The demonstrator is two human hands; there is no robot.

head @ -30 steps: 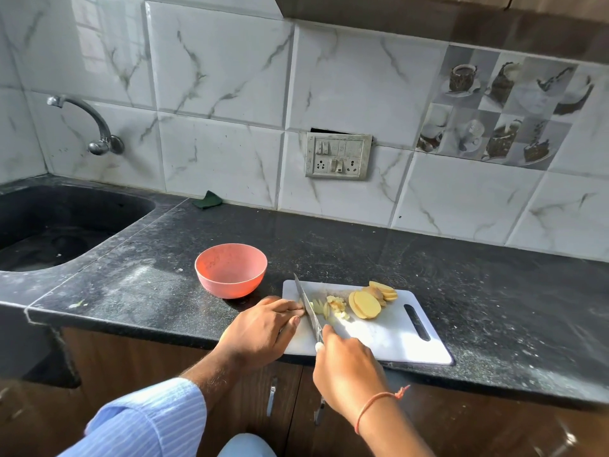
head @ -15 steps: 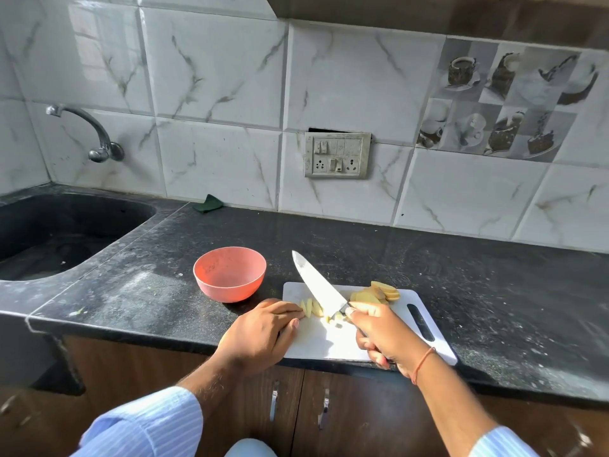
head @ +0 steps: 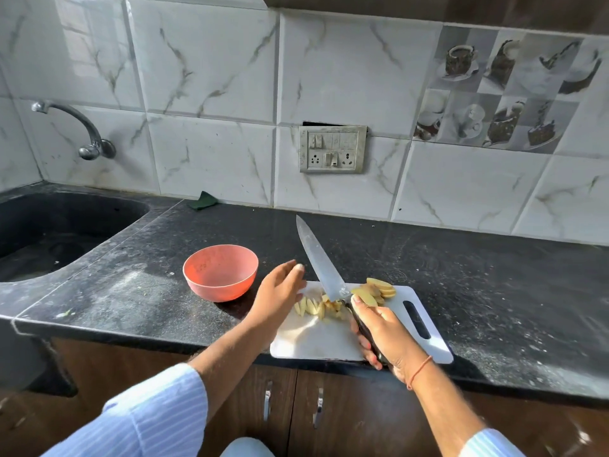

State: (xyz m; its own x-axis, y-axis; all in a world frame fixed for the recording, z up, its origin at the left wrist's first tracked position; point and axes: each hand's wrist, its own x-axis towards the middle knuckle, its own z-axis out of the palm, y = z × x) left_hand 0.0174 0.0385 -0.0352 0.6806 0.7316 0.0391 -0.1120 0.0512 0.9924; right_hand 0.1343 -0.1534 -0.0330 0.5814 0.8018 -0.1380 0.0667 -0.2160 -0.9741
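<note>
Strips [head: 311, 306] beside left hand [head: 280, 291]; right hand [head: 384, 328] grips knife [head: 321, 258].

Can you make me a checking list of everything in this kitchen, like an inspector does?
Surface: black speckled counter, dusted with pale marks.
Job's things: white cutting board at the front edge; knife with its blade lifted, tip pointing away; cut sticks and slices of pale yellow food on the board.
Clutter: orange bowl, looks empty, left of the board; green scrap by the wall.
Hands: left hand open above the board's left end; right hand grips the knife handle.
Cables: nothing seen.
Surroundings: sink and tap at left; switch plate on marbled tiles.
</note>
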